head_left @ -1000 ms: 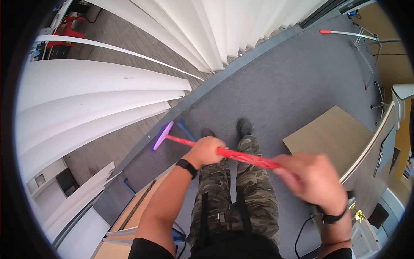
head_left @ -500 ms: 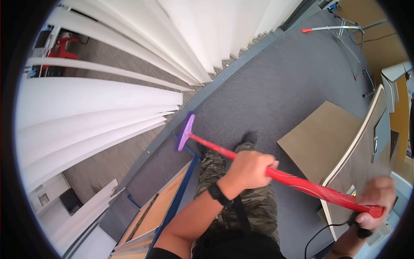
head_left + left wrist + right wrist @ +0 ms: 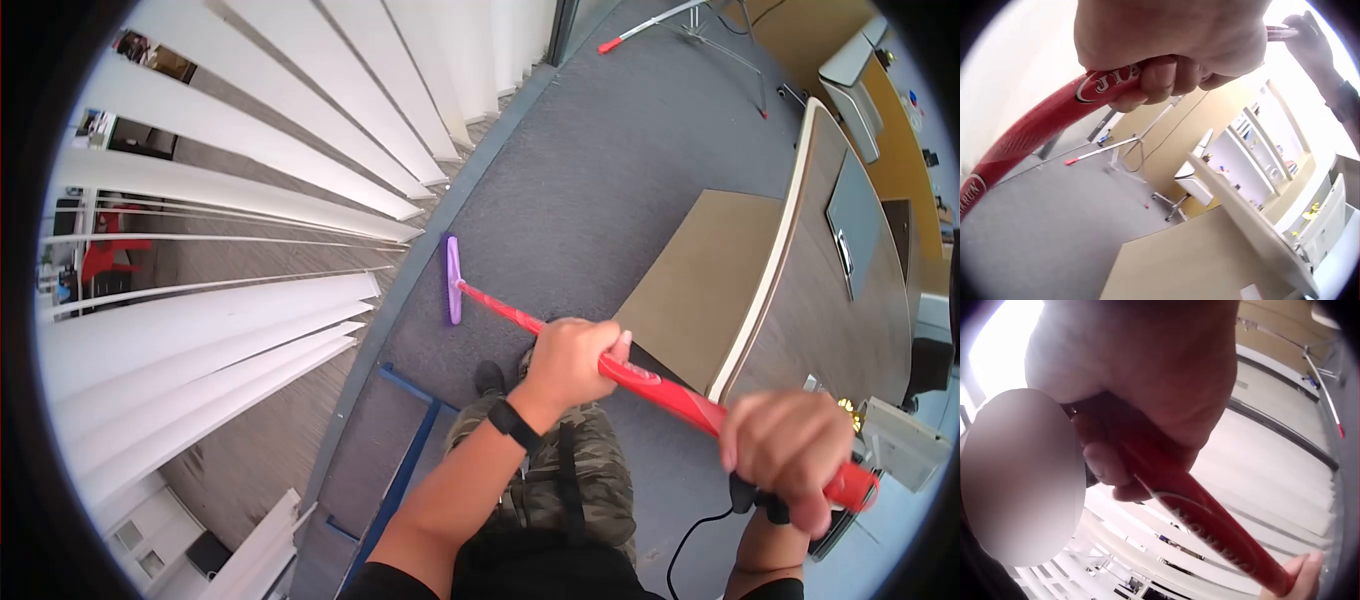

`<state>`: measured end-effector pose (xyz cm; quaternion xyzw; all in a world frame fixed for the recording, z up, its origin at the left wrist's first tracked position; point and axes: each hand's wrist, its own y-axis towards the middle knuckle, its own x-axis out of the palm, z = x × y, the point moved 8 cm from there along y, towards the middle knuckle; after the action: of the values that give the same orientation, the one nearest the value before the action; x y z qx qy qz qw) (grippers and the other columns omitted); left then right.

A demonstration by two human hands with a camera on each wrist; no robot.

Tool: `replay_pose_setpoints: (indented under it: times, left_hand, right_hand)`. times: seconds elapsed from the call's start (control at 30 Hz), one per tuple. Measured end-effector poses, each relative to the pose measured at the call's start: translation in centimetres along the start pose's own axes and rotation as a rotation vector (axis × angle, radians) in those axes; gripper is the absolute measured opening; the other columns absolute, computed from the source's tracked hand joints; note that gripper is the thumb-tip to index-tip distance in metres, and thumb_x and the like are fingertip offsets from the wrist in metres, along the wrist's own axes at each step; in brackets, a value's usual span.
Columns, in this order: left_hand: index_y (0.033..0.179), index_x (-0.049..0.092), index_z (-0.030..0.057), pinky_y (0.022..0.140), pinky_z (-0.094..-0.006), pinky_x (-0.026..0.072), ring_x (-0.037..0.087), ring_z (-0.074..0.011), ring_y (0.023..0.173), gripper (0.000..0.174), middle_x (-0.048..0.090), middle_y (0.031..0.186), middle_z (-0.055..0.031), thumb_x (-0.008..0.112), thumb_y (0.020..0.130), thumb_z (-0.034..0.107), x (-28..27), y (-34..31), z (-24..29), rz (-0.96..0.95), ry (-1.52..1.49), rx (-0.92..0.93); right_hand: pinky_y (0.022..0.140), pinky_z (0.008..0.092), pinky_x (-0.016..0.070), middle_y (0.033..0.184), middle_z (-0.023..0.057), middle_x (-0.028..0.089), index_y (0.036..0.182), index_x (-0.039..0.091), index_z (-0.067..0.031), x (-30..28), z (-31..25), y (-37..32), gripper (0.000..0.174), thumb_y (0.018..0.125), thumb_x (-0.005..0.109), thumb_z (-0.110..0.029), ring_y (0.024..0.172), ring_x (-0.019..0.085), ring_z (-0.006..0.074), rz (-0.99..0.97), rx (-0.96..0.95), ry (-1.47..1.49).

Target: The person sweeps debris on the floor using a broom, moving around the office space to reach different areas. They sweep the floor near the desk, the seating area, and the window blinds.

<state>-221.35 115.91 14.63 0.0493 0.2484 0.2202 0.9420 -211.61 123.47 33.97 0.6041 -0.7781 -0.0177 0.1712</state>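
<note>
A long red handle (image 3: 670, 396) runs from a purple broom-like head (image 3: 454, 280) on the grey carpet up towards the person's right side. Partway along it, the left hand (image 3: 575, 362) grips the handle with curled fingers. The right hand (image 3: 790, 445) is wrapped round it close to its upper end. White lettering shows on the red handle (image 3: 1041, 125) beside the left hand (image 3: 1172, 37) in the left wrist view. In the right wrist view the right hand (image 3: 1141, 375) curls round the handle (image 3: 1210, 519).
White vertical blinds (image 3: 230, 320) hang along the left edge of the carpet (image 3: 600, 150). A blue metal frame (image 3: 405, 465) lies by the feet. To the right are a brown board (image 3: 690, 270), a tilted tabletop (image 3: 850, 290) and a black cable (image 3: 690, 540). A red-tipped metal stand (image 3: 650, 28) is farther off.
The purple head has moved right and then a little up the view. Both hands have shifted right overall, still gripping the handle. The view has turned, bringing the tabletop closer to the middle.
</note>
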Motion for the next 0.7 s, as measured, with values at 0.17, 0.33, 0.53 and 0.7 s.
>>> replay_pose_setpoints:
  times: [0.17,0.33,0.53,0.7]
  left_hand:
    - [0.064,0.044,0.0072,0.053,-0.0483,0.044,0.058,-0.0355,0.056,0.038,0.047,0.055,-0.0148,0.068,0.091,0.018,0.1,-4.5,2.7,-0.003,0.061,-0.003]
    - [0.065,0.048,0.0038,0.052,-0.0487,0.0418,0.058,-0.0407,0.057,0.039,0.051,0.058,-0.0194,0.066,0.095,0.022,0.6,-9.9,-5.7,-0.146,0.03,-0.339]
    - [0.067,0.052,0.0039,0.054,-0.0509,0.0435,0.06,-0.0443,0.062,0.037,0.056,0.063,-0.0212,0.061,0.097,0.024,4.4,0.8,-7.0,-0.114,0.081,-0.146]
    - [0.065,0.05,0.0054,0.054,-0.051,0.0442,0.059,-0.0429,0.06,0.039,0.056,0.061,-0.0193,0.061,0.097,0.025,9.4,7.3,-0.9,-0.167,0.084,0.004]
  right_hand:
    - [0.068,0.0344,0.0547,0.052,0.0008,0.05,0.056,0.048,-0.0091,2.0,-1.5,-2.4,0.057,0.098,0.069,-0.04,0.045,0.051,0.0162,-0.241,-0.079,0.078]
    - [0.057,0.0367,0.0433,0.056,0.004,0.046,0.062,0.042,-0.0087,-0.1,5.3,-3.9,0.052,0.093,0.075,-0.034,0.049,0.043,0.0189,0.494,0.009,0.401]
    - [0.059,0.0365,0.044,0.054,0.002,0.045,0.062,0.041,-0.01,-4.2,2.9,-3.6,0.056,0.089,0.078,-0.041,0.053,0.048,0.0207,0.623,-0.134,0.111]
    - [0.049,0.0291,0.0437,0.044,-0.0032,0.041,0.065,0.041,-0.0138,-9.1,-4.5,-5.5,0.055,0.099,0.063,-0.05,0.036,0.034,0.0119,0.506,-0.258,-0.112]
